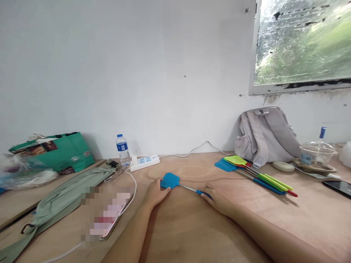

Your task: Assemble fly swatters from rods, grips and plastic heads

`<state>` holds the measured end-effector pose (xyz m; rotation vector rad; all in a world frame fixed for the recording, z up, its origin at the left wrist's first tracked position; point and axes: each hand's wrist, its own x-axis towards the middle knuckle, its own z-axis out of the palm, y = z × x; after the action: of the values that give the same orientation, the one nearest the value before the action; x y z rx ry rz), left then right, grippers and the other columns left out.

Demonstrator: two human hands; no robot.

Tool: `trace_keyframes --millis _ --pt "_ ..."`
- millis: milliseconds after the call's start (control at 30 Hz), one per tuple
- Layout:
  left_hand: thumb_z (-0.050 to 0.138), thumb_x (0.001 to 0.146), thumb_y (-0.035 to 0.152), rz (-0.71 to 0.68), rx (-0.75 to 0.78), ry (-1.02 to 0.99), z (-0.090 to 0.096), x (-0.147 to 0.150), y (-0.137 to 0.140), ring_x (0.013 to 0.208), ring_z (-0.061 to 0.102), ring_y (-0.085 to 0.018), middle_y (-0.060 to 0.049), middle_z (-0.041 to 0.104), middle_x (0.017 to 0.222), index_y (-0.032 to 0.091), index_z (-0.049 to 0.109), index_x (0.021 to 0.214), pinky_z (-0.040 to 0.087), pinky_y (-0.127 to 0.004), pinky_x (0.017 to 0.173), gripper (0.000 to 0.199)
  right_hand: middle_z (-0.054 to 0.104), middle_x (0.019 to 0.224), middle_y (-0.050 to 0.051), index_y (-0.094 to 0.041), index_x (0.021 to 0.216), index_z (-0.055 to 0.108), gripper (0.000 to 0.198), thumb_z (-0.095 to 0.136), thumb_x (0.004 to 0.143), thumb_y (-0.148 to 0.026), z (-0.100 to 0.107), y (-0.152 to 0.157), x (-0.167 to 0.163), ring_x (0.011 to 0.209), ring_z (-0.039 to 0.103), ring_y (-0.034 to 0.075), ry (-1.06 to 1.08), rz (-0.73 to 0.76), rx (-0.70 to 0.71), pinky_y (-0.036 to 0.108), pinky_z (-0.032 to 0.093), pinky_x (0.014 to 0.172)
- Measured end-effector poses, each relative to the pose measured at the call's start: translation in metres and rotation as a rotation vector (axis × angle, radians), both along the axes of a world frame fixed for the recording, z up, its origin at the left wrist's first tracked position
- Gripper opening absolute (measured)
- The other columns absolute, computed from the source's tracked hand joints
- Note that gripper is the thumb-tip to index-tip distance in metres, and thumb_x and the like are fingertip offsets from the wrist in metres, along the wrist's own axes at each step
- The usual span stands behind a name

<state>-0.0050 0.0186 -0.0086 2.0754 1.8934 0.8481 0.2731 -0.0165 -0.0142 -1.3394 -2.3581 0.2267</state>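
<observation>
A blue fly swatter [171, 180] with a thin metal shaft lies across the middle of the wooden table. At its square, perforated head, my left hand [157, 190] grips the left edge, thumb along the lower side and fingers at the upper left. My right hand [214, 196] is closed over the blue handle, whose end shows below the fingers. To the right of that hand rests a pile of several other fly swatters [263, 178], in blue, yellow-green, green and red, their heads overlapping and handles pointing right toward me.
Left of my arms are a phone [112, 215] with a white cable, a grey-green apron-like cloth [63, 197], and a green bag [65, 151]. Behind stand a water bottle [123, 151] and a power strip [144, 163]. A backpack [265, 135], plastic cup [316, 155] and dark phone [338, 187] sit right.
</observation>
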Motion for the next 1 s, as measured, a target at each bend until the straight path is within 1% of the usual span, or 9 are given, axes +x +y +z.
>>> trace_keyframes --millis 100,200,300,400,500,567,667,800,1000 --pt "0.053 0.065 0.043 0.019 -0.024 -0.159 0.0 -0.001 0.003 0.101 0.051 -0.026 -0.013 0.055 0.108 0.015 0.047 0.099 0.038 -0.033 0.082 0.044 0.058 0.101 0.008 -0.023 0.105 0.059 0.037 0.032 0.087 -0.039 0.004 -0.001 0.001 0.089 0.055 0.021 0.014 -0.015 0.002 0.031 0.039 0.077" --pt "0.052 0.065 0.043 0.028 -0.056 -0.29 0.001 -0.002 0.007 0.1 0.052 -0.025 -0.012 0.057 0.104 0.016 0.047 0.091 0.038 -0.033 0.083 0.038 0.058 0.103 0.008 -0.023 0.105 0.059 0.036 0.032 0.087 -0.038 0.005 0.001 0.004 0.091 0.054 0.021 0.083 0.002 -0.003 0.031 0.039 0.079" --pt "0.051 0.065 0.044 0.023 -0.085 -0.321 0.004 -0.002 0.007 0.098 0.053 -0.024 -0.012 0.058 0.103 0.015 0.048 0.089 0.039 -0.031 0.083 0.037 0.059 0.099 0.009 -0.02 0.101 0.06 0.035 0.033 0.086 -0.036 0.006 0.002 0.008 0.09 0.054 0.02 0.139 0.05 -0.013 0.031 0.041 0.079" --pt "0.057 0.06 0.044 0.009 -0.134 -0.334 0.008 -0.004 0.003 0.102 0.052 -0.024 -0.013 0.056 0.109 0.014 0.049 0.093 0.04 -0.03 0.084 0.045 0.06 0.094 0.009 -0.018 0.095 0.062 0.034 0.036 0.085 -0.037 0.006 0.005 0.014 0.087 0.055 0.02 0.186 0.084 -0.027 0.032 0.042 0.078" --pt "0.066 0.052 0.038 -0.066 -0.186 -0.285 0.011 -0.007 -0.003 0.11 0.047 -0.025 -0.013 0.051 0.119 0.014 0.047 0.106 0.038 -0.031 0.089 0.062 0.063 0.093 0.008 -0.019 0.093 0.064 0.034 0.038 0.084 -0.039 0.008 0.008 0.021 0.087 0.056 0.021 0.246 0.108 -0.052 0.033 0.042 0.078" --pt "0.066 0.053 0.031 -0.14 -0.175 -0.209 0.012 -0.008 -0.007 0.112 0.045 -0.025 -0.012 0.049 0.122 0.014 0.046 0.112 0.035 -0.032 0.092 0.065 0.064 0.093 0.007 -0.019 0.092 0.065 0.034 0.039 0.083 -0.04 0.009 0.01 0.025 0.087 0.056 0.021 0.274 0.123 -0.079 0.033 0.042 0.077" --pt "0.057 0.06 0.023 -0.197 -0.111 -0.097 0.013 -0.007 -0.011 0.11 0.046 -0.023 -0.011 0.048 0.122 0.015 0.048 0.114 0.035 -0.031 0.092 0.055 0.065 0.096 0.006 -0.02 0.095 0.064 0.032 0.047 0.079 -0.041 0.01 0.011 0.029 0.089 0.056 0.023 0.303 0.14 -0.12 0.035 0.043 0.078" --pt "0.048 0.064 0.016 -0.24 -0.032 0.005 0.012 -0.006 -0.01 0.106 0.049 -0.021 -0.008 0.052 0.115 0.017 0.054 0.107 0.036 -0.031 0.093 0.044 0.064 0.1 0.006 -0.022 0.101 0.063 0.034 0.055 0.073 -0.038 0.009 0.012 0.03 0.093 0.056 0.024 0.332 0.128 -0.13 0.037 0.043 0.081" --pt "0.04 0.067 0.007 -0.29 0.078 0.016 0.009 -0.008 -0.004 0.104 0.05 -0.018 -0.007 0.056 0.108 0.018 0.057 0.098 0.036 -0.03 0.093 0.037 0.065 0.098 0.006 -0.021 0.101 0.064 0.032 0.054 0.074 -0.036 0.006 0.012 0.029 0.092 0.057 0.024 0.366 0.111 -0.119 0.037 0.044 0.08"
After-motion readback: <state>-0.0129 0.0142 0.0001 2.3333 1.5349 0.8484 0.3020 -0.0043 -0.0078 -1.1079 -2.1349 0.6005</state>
